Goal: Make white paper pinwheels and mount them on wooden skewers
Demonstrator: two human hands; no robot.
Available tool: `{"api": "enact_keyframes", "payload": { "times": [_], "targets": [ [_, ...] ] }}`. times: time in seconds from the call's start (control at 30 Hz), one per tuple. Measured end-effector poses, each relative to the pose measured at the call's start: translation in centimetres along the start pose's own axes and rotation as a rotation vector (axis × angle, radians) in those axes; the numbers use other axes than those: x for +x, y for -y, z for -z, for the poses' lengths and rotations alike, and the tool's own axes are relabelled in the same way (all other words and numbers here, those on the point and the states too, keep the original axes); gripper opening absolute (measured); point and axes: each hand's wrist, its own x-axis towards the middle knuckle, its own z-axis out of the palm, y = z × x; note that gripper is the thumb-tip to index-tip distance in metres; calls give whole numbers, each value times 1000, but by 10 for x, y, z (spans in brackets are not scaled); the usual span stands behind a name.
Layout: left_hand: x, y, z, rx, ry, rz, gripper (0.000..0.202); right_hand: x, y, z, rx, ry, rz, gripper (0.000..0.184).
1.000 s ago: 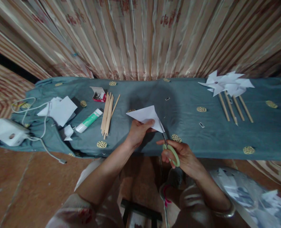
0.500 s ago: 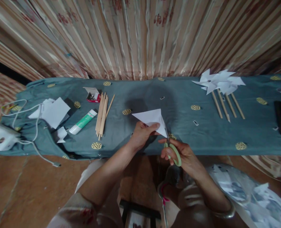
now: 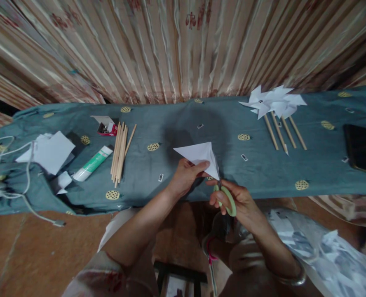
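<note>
Curtain: beige-brown, red motifs, hanging in folds along the far side.
Worktop: long, cloth-covered, grey-green with yellow pineapple prints.
Pinwheels: white, overlapping, lying at far right; pale wooden handles toward the near edge.
Stick bundle: pale wood, left of centre; one stick splayed from the rest.
Folded paper: plain white, triangular; sharp point to the left, layers slightly parted along the right edge. Located mid-length, over the near half of the worktop; contact with the cloth cannot be told.
Right hand: fingers closed through the handles of the scissors.
Left hand: fingers pinching the folded paper, thumb on its upper face.
Scissors: pale green handles; blades at the paper's lower corner, mostly hidden, spread unclear.
Tube: white and green, left of the sticks.
Box: red, lid up, just beside the sticks.
</note>
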Motion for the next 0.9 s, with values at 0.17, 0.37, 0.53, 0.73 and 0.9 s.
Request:
{"api": "enact_keyframes", "payload": {
  "times": [0.17,0.37,0.53,0.73,0.9],
  "targets": [
    [2,1,-5,-4,20,10,25,-1,0,3,3,-24,2,48],
    [8,4,-9,-22,24,15,26,-1,-1,7,12,-56,16,45],
    [9,8,-10,-17,53,22,27,-2,-2,12,10,-57,28,43],
    [11,10,-13,-19,67,42,30,-2,1,12,17,-83,47,43],
    [12,11,-15,-28,66,46,32,-2,2,11,61,-108,28,44]
  ]
}}
